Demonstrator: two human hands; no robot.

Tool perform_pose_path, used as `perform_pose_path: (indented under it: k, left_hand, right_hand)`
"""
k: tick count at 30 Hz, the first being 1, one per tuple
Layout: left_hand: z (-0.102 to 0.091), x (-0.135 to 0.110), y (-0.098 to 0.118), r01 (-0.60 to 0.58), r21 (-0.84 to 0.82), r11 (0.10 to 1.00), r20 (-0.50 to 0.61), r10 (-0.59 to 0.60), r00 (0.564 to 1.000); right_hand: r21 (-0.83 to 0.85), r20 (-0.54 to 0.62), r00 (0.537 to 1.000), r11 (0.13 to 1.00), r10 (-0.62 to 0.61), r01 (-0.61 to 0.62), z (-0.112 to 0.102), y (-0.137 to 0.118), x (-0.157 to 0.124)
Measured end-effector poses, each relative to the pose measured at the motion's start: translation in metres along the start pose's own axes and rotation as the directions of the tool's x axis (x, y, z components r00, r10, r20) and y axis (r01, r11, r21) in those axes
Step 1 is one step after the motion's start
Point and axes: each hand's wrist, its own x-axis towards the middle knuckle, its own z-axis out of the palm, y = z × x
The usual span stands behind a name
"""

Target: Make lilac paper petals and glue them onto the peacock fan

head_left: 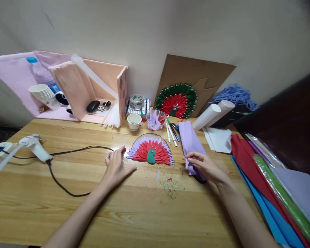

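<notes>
The left hand point(116, 167) lies palm down on the varnished, grained wooden table point(144, 220). Its grip is wide and holds nothing, and the fingertips sit just beside the left edge of a half-round paper peacock fan point(151, 151). The fan has layered pointed petals, lilac outside and red inside, with a small teal bird body at the base.

The right hand point(205, 167) rests on the near end of a long folded lilac sheet point(189, 141), which is smooth and matte and lies to the right of the fan. The fingers curl narrowly over the sheet and touch it. I cannot tell whether the grip actually pinches it.

A white glue gun point(36, 146) lies at the far left, and its black cord point(67, 151) loops across the table. Behind the fan stand a white paper cup point(134, 121), a clear bowl of lilac strips point(155, 120) and a few felt pens point(172, 132). A round green and red peacock fan point(176, 101) leans on brown cardboard point(196, 70). Beside it are two white rolls point(212, 113) and a tangle of blue yarn point(235, 96). Flat red, blue and green sheets point(260, 179) overlap along the right edge.
</notes>
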Motion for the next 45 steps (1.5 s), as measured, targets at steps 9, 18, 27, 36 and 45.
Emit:
perform_pose_path:
  k: [9,18,27,36,45]
  left_hand:
    - [0.003,0.02,0.01,0.033,-0.046,0.998,0.075,-0.03,0.997]
    - [0.003,0.07,0.015,0.426,-0.436,0.793,0.305,-0.315,0.899]
    - [-0.002,0.064,0.013,0.472,-0.513,0.717,0.431,-0.26,0.864]
    - [0.001,0.084,0.019,0.456,-0.526,0.718,0.505,-0.168,0.847]
    - [-0.024,0.084,0.014,0.348,-0.325,0.879,0.221,-0.287,0.932]
  right_hand:
    - [-0.028,-0.079,0.989,0.992,-0.124,0.122,0.016,-0.004,0.022]
    - [0.203,-0.071,0.997,0.978,-0.033,0.047,0.032,-0.009,0.053]
    - [0.175,-0.018,0.999,0.984,0.026,-0.023,0.025,-0.004,0.042]
    - [0.209,-0.055,0.998,0.977,-0.035,0.046,0.01,-0.004,0.028]
    - [0.082,-0.294,0.951,0.989,-0.092,0.121,-0.024,-0.007,-0.007]
